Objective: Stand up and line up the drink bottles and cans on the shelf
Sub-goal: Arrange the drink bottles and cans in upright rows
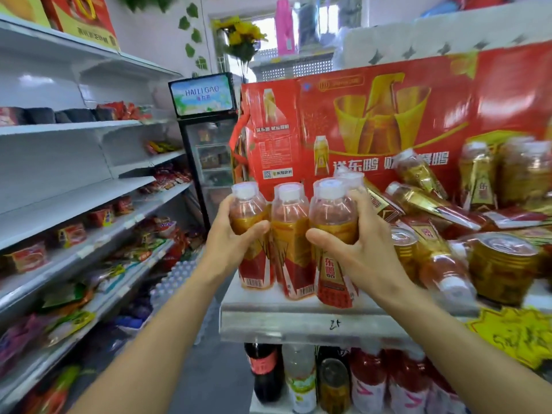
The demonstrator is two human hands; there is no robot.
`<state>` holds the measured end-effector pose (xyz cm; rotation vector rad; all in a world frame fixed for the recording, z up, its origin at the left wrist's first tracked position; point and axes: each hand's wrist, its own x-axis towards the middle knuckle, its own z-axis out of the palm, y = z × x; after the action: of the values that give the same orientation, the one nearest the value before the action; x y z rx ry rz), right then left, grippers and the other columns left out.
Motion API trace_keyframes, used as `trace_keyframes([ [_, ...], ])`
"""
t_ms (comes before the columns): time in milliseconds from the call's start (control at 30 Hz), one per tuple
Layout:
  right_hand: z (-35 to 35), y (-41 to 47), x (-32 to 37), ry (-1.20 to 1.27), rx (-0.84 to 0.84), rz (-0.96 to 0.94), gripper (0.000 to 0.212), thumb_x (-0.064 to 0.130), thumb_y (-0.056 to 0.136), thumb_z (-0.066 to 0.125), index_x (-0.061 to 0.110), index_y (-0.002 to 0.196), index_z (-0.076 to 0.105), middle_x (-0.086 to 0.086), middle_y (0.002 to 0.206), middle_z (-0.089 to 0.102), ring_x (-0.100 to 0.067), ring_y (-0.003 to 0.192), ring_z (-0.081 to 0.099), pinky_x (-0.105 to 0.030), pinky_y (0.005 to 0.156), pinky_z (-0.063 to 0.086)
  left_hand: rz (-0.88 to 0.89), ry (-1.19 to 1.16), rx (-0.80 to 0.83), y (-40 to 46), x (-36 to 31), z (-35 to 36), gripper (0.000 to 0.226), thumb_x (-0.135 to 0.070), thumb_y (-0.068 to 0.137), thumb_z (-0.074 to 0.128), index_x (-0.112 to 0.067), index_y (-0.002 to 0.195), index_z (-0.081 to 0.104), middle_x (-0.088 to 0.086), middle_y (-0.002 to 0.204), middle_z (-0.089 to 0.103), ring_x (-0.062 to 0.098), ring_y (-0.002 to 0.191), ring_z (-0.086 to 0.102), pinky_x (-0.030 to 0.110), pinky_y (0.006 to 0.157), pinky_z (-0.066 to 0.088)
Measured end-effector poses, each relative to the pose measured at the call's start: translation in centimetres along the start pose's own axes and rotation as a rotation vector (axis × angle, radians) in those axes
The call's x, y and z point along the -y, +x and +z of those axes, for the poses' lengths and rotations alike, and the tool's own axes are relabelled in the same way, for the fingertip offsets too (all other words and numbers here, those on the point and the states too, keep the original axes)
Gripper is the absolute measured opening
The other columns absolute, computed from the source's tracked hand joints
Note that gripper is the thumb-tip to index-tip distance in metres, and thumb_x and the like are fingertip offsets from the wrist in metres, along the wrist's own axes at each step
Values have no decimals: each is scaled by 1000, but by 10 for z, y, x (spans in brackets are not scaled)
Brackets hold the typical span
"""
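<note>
I count four bottles standing (291, 234), about five lying bottles (430, 204), and two cans (501, 264).

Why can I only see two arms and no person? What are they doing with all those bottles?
The camera sits on the person's head and looks forward and down, so you see only their own arms, as if through their eyes. There is just this one picture. They stand in a shop, in front of a shelf of drinks. Three bottles stand upright in a row at its front. The left hand grips the left bottle, and the right hand grips the right bottle; the middle bottle stands squeezed between them. To the right, more bottles lie tipped over beside gold cans. Behind stands a big red box.
</note>
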<state>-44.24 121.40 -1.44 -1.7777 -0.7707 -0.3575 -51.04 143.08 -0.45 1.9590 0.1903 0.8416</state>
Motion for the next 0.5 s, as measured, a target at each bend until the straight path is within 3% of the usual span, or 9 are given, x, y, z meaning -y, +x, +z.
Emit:
trace_keyframes([
  [67, 7, -2, 1, -19, -66, -12, 71, 73, 69, 67, 42, 125, 37, 11, 121, 56, -25, 114, 54, -49, 95, 47, -11, -71, 30, -6, 0, 2, 69, -38, 82, 72, -36, 140, 34, -24, 115, 57, -10, 101, 58, 13, 77, 49],
  [200, 19, -8, 4, -101, -221, -66, 75, 54, 78, 69, 25, 137, 33, 6, 131, 34, -14, 127, 31, -46, 110, 32, -46, -131, 99, -19, 16, 6, 92, -41, 75, 80, -47, 143, 19, -17, 133, 53, -2, 117, 56, 31, 97, 49],
  [333, 26, -25, -7, -193, -261, -85, 93, 45, 80, 72, 20, 151, 18, 0, 145, 25, -13, 138, 20, -33, 116, 20, -69, 18, 60, -34, 23, 18, 144, -59, 46, 90, -45, 149, -9, -8, 158, 16, 9, 144, 23, 40, 117, 25],
  [400, 32, -43, -17, -215, -256, -68, 98, 36, 81, 74, 20, 153, 10, 3, 150, 18, -7, 141, 13, -30, 115, 17, -54, 66, 39, -42, 21, 26, 155, -51, 45, 92, -40, 149, -22, -13, 156, 3, 6, 144, 11, 34, 116, 16],
  [500, 43, -62, -26, -103, -197, -53, 100, 20, 85, 71, 26, 154, -1, 14, 156, 4, 0, 144, 3, -20, 113, 20, -17, 127, 1, -46, 24, 33, 160, -45, 44, 95, -41, 145, -29, -13, 156, -3, 10, 146, 5, 39, 116, 15],
])
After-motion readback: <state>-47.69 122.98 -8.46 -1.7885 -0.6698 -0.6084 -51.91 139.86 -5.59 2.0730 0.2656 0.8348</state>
